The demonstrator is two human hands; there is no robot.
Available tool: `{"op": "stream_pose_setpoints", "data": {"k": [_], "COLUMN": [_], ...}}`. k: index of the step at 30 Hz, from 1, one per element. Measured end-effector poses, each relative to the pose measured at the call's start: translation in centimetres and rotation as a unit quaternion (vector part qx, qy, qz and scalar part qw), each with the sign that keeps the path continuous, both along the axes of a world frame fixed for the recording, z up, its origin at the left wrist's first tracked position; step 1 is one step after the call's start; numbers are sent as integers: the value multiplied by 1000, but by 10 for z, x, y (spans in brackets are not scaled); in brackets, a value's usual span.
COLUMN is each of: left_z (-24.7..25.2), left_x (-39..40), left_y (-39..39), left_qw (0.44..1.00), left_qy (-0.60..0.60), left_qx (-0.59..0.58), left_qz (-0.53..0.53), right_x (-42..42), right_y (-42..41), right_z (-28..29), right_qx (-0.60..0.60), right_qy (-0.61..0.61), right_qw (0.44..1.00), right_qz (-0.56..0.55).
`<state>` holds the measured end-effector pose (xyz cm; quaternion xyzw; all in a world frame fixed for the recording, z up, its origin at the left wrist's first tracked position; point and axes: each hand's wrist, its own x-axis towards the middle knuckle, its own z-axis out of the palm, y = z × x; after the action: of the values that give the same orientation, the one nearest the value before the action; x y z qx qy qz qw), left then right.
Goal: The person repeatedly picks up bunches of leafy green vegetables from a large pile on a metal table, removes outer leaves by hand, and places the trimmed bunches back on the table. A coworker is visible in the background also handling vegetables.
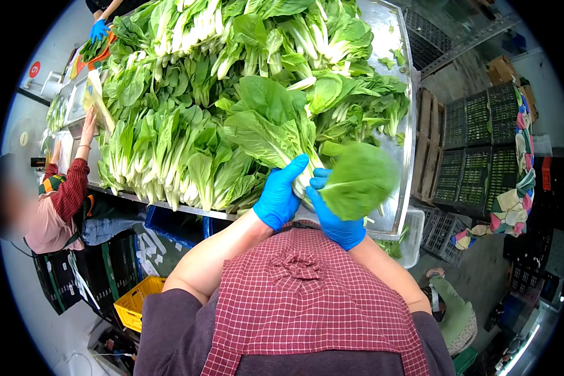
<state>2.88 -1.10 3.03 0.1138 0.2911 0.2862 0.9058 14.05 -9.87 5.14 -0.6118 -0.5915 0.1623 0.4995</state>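
My left hand [280, 195], in a blue glove, grips the white stalks of a leafy green vegetable head [282, 127] resembling bok choy. The head's leaves point away from me, over the heap on the table. Close beside it, my gloved right hand [336, 211] has its fingers at a broad green leaf [361, 181], which is blurred and hangs out to the right. Whether that leaf is still joined to the head cannot be told. Beyond both hands lie rows of the same greens [164, 150], their white stalk ends mostly towards me.
The metal table's raised rim [406, 141] runs along the right. Black crates of greens [477, 122] stand beyond a wooden pallet [425, 145]. A white basket [413, 237] sits by the near right corner, a yellow crate [138, 301] lower left. Co-workers stand at left and far left.
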Motion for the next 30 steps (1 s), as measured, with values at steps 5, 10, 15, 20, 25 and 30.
{"op": "stream_pose_setpoints", "data": {"k": [5, 10, 15, 20, 25, 30], "left_z": [-11, -9, -9, 6, 37, 58], "left_x": [-2, -6, -15, -13, -55, -100], "left_y": [5, 11, 13, 0, 12, 26], "left_qw": [999, 996, 986, 971, 951, 938], "left_qy": [-1, -82, 73, 130, 148, 220], "left_qx": [36, 38, 148, 202, 267, 265], "left_qz": [25, 18, -38, -6, -47, 24], "right_x": [3, 45, 61, 30, 17, -4], "right_y": [-13, -33, -48, -16, -8, -5], "right_z": [7, -7, -20, 1, -20, -21], "right_qx": [-134, -316, -423, -239, -275, -306], "right_qy": [370, 453, -80, 258, 198, 151], "right_qw": [919, 830, 903, 936, 938, 931], "right_qz": [-39, -78, -7, -21, 75, 129]}}
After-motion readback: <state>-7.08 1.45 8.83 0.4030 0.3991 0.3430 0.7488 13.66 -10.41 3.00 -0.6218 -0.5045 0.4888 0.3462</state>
